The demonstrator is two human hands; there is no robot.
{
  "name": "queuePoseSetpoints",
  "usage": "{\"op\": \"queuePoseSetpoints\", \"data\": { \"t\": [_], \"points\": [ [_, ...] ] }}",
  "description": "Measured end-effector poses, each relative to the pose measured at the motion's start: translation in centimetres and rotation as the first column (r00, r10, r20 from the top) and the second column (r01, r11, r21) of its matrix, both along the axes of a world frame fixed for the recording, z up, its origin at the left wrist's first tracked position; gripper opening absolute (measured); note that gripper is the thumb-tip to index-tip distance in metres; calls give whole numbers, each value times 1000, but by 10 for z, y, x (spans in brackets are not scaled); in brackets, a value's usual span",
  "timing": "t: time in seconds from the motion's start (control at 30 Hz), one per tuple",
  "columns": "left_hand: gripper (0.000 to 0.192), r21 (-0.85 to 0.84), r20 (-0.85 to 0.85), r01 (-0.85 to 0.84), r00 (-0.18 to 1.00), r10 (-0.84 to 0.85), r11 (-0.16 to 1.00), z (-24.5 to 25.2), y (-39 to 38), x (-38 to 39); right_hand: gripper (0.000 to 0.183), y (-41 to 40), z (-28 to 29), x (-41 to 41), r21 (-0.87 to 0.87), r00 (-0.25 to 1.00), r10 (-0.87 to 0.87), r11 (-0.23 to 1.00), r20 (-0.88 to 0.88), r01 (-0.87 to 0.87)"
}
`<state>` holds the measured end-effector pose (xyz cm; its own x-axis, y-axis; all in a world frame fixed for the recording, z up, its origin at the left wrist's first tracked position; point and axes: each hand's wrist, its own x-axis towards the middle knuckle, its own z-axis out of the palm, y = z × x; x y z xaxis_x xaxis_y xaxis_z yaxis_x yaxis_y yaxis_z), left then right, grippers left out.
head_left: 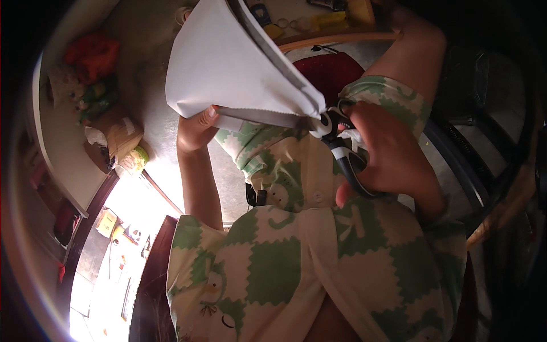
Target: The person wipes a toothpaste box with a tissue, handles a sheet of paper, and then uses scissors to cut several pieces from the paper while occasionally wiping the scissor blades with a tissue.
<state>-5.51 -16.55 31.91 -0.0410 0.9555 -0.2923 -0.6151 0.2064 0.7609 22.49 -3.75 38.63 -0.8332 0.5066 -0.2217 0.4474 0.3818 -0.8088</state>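
My left hand (197, 128) grips the lower left edge of a folded white sheet (230, 64), the thumb pressed on its near side. The sheet looks stiff, like card or fabric; which one I cannot tell. My right hand (384, 149) has its fingers through the dark and grey handles of a pair of scissors (327, 128). A long blade with a finely toothed edge runs left along the sheet's lower edge to my left thumb. The blades meet the sheet near its right corner. A crumpled white scrap (352, 137) lies by my right fingers.
A wooden-edged table (333, 39) with small items, some yellow, stands beyond the sheet. Beside it is a dark red seat (329, 70). At left are a red bag (92, 55), a cardboard box (117, 132) and a round container (134, 159). A black chair (457, 158) is at right.
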Motion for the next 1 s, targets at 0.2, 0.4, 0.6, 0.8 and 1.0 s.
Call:
{"op": "queuePoseSetpoints", "data": {
  "t": [0.2, 0.4, 0.6, 0.8, 1.0],
  "points": [
    [49, -45, -176, 79, 981, -86, 996, 6, 11, -19, 87, 6, 8, -3, -314, 970, 204, 937, 132, -155],
    [51, -125, -250, 62, 964, -92, 990, 17, 22, -31, 76, 4, 11, -1, -364, 981, 134, 928, 143, -74],
    [39, -244, -335, 150, 914, -228, 958, 32, 45, -41, 76, 10, 17, 0, -284, 962, 201, 948, 187, -143],
    [35, -462, -472, 236, 751, -462, 855, 66, 66, -44, 79, 10, 15, -6, -311, 915, 293, 928, 276, -204],
    [39, -498, -657, 278, 496, -567, 821, 99, 92, -37, 74, 12, 18, -14, -372, 878, 377, 892, 294, -259]
  ]
}}
